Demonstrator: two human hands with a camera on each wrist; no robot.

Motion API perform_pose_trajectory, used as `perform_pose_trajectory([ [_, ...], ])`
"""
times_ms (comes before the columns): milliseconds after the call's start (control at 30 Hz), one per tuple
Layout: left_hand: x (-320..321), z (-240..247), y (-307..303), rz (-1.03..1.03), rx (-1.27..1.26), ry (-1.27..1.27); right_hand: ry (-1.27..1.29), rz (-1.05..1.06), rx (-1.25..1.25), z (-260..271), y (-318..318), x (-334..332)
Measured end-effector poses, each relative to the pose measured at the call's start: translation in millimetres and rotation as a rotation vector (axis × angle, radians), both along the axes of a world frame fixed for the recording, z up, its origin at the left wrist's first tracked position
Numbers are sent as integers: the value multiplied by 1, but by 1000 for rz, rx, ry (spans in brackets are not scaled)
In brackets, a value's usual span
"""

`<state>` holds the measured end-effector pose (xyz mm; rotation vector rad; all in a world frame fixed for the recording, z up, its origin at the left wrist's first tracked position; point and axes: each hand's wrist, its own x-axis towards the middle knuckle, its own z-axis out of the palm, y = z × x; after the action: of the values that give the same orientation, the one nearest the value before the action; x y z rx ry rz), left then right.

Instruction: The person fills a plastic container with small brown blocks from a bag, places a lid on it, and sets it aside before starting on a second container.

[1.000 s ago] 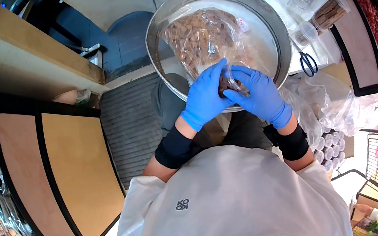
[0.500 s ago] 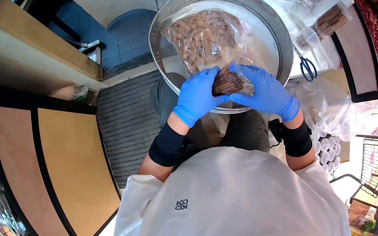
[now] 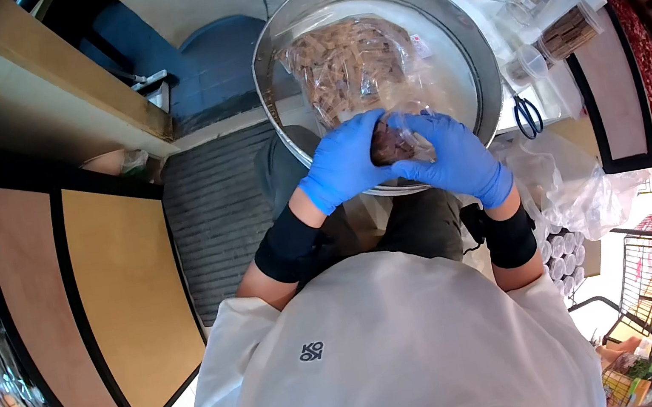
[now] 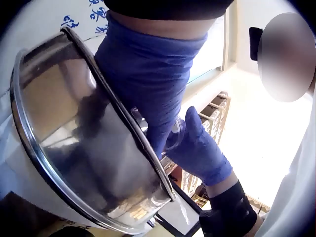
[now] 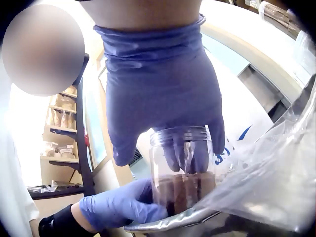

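Scissors (image 3: 528,116) are lying at the frame's right, a filled jar (image 3: 571,31) is sitting above them, and a ribbed mat (image 3: 211,214) is covering the floor at centre left.

Gloved left hand (image 3: 346,167) cupped, right hand (image 3: 449,155) opposite, fingers (image 3: 408,124) curled inward

A bag (image 3: 350,61) lies in the basin (image 3: 454,66), toward its far side. At the near rim, a jar (image 3: 393,141) sits between the left hand (image 3: 345,161) and the right hand (image 3: 449,153). Scissors (image 3: 529,115) lie right of the basin.
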<state>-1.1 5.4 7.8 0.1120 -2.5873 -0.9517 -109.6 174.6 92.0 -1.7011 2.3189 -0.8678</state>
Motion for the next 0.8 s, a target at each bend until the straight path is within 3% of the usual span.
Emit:
perform_pose_trajectory([
  [67,-3,11,4,-65,187,-30,17,34,22,0,-2,-1],
  [133,-2,14,7,-32,217,-11,89,109,-245,-11,-2,-8],
  [167,-3,14,8,2,246,9,91,107,-245,-13,3,-6],
  [233,0,14,7,34,286,74,-261,-268,-486,-15,15,-1],
  [267,4,14,6,68,327,136,-262,-276,-490,-16,19,-4],
  [367,12,21,2,171,274,310,-372,-417,-391,-20,35,-17],
  [433,15,18,-4,203,214,321,-286,-355,-26,-36,41,-27],
  [467,16,15,-7,245,155,337,-288,-365,-33,-45,43,-29],
  [533,15,12,-10,245,162,336,12,-110,78,-62,45,-33],
  [733,16,2,-10,280,171,440,75,55,356,-90,24,-49],
  [800,17,4,-8,279,293,440,53,-4,393,-86,17,-48],
])
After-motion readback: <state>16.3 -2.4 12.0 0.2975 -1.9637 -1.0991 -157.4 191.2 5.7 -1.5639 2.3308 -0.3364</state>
